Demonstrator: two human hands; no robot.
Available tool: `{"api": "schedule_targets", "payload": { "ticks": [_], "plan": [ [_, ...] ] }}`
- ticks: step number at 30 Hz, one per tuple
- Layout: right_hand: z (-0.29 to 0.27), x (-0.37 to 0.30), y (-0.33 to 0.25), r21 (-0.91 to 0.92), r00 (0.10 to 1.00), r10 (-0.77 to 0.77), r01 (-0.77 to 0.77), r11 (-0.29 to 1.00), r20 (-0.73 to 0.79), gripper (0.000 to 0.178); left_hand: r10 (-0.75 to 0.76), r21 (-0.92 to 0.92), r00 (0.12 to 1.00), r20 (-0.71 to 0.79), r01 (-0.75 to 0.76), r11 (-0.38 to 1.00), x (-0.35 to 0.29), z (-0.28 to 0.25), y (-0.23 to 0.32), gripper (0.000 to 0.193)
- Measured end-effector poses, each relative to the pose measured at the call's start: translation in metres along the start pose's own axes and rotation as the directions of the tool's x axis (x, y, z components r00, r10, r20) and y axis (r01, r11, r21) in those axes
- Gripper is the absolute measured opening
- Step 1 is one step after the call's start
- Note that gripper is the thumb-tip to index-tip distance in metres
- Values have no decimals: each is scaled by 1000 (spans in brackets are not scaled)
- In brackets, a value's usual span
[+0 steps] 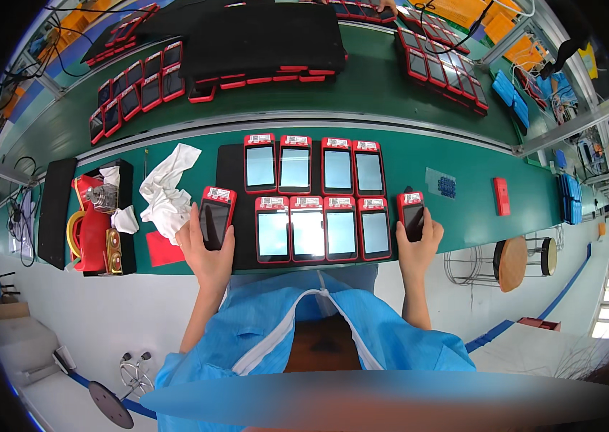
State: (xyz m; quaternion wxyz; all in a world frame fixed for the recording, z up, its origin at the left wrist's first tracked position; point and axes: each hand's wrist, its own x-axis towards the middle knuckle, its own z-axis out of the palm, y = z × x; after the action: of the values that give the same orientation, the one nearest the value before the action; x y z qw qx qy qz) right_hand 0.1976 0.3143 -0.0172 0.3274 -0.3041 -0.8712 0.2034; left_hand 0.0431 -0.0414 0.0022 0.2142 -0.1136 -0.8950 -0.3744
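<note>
My left hand (210,255) grips a red-rimmed handheld terminal (216,218) with a dark screen, at the left end of the lower row. On the other side, my right hand (419,243) is closed around a second dark-screened terminal (412,216). Between them, two rows of similar red terminals lie on a black mat (229,169), their screens lit pale white. One lit terminal (272,229) is nearest my left hand, and another lit terminal (375,229) is nearest my right. Fingers and palms partly cover both held devices.
Crumpled white cloth (167,187) lies left of the mat, beside a black tray (126,252) of red and metal items. A small blue-dotted sheet (446,187) and a red device (502,196) lie rightward. Beyond a metal rail, more terminals surround a black-covered stack (268,43). Another person's hand (387,7) shows at the top.
</note>
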Motion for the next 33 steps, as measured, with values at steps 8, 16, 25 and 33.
{"api": "schedule_targets", "payload": {
  "ticks": [8, 16, 25, 33],
  "plan": [
    [8, -10, 5, 18, 998, 21, -20, 1000, -60, 71, 54, 24, 998, -14, -54, 998, 0, 11, 2, 79],
    [10, -9, 5, 26, 998, 47, -46, 999, -46, 71, 69, 19, 996, 58, -70, 997, -16, 6, 6, 82],
    [7, -8, 0, 13, 998, 60, -60, 998, -35, 69, 35, 34, 995, 89, -38, 999, -26, 9, 15, 82],
    [7, -7, -1, 36, 997, 69, -68, 997, -26, 69, 18, 49, 995, 102, -23, 999, -28, 10, 15, 84]
  ]
}}
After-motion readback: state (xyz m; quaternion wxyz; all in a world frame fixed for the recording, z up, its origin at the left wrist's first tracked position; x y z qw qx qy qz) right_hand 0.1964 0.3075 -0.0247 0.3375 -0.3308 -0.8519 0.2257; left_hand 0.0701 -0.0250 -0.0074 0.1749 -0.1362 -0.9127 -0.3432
